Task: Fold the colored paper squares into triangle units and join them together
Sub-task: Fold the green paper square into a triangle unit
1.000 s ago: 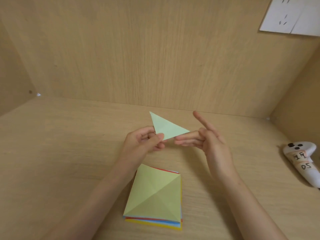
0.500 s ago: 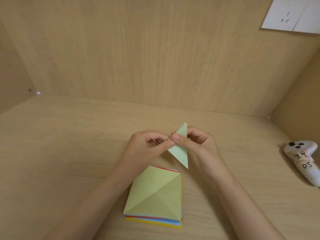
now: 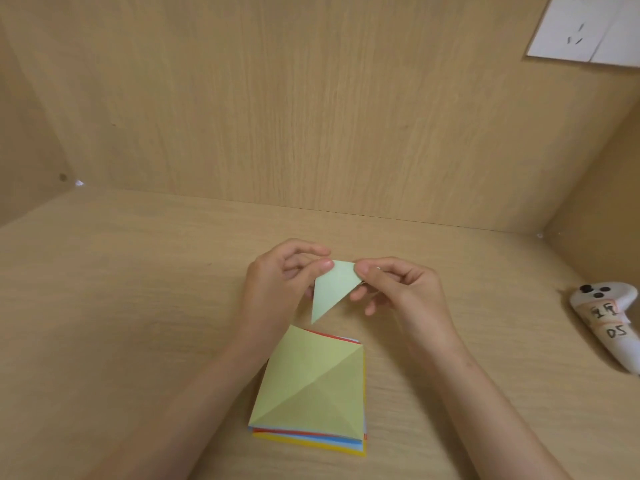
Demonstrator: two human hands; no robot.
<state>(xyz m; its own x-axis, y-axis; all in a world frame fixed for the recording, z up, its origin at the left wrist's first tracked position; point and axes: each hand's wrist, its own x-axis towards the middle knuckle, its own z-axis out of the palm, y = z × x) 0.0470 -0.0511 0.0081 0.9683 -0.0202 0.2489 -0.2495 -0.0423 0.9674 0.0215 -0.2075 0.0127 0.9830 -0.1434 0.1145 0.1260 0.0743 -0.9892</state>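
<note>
The thumb and first finger of the left hand (image 3: 280, 282) pinch one top corner of the small green paper triangle (image 3: 333, 289), the right hand (image 3: 398, 289) pinches the other top corner, and its long point hangs down just above the stack of colored paper squares (image 3: 311, 386) on the wooden table (image 3: 121, 306), with both arms reaching in from below.
</note>
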